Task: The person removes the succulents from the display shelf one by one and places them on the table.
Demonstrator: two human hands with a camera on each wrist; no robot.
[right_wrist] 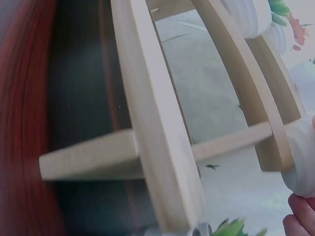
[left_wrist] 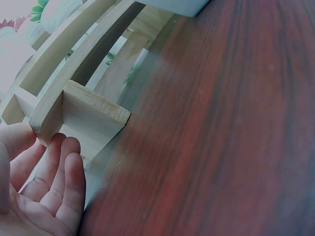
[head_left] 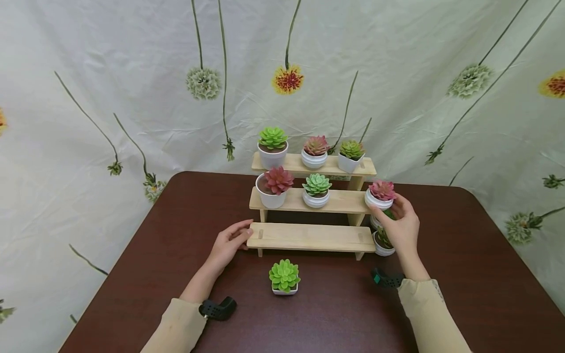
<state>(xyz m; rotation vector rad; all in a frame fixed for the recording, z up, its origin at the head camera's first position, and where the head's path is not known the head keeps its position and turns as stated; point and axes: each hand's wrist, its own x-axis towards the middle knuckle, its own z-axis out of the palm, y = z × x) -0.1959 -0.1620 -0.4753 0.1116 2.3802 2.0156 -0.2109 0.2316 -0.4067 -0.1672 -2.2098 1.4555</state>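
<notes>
A three-tier wooden stand (head_left: 309, 237) stands on a dark brown table (head_left: 463, 255). My right hand (head_left: 388, 208) grips a white pot with a pink succulent (head_left: 380, 193) at the right end of the middle tier; the right wrist view shows that pot (right_wrist: 301, 162) at the frame's edge with my fingertips (right_wrist: 298, 216) below it. My left hand (head_left: 236, 239) rests with relaxed fingers against the left end of the bare lowest tier, the shelf end (left_wrist: 88, 118) just beyond my fingers (left_wrist: 64, 182).
The top tier carries three potted succulents; the middle tier has a red one (head_left: 273, 186) and a green one (head_left: 316, 190). A green succulent in a square pot (head_left: 284, 277) sits on the table in front. Another pot (head_left: 382, 243) is partly hidden behind my right hand. A flowered cloth hangs behind.
</notes>
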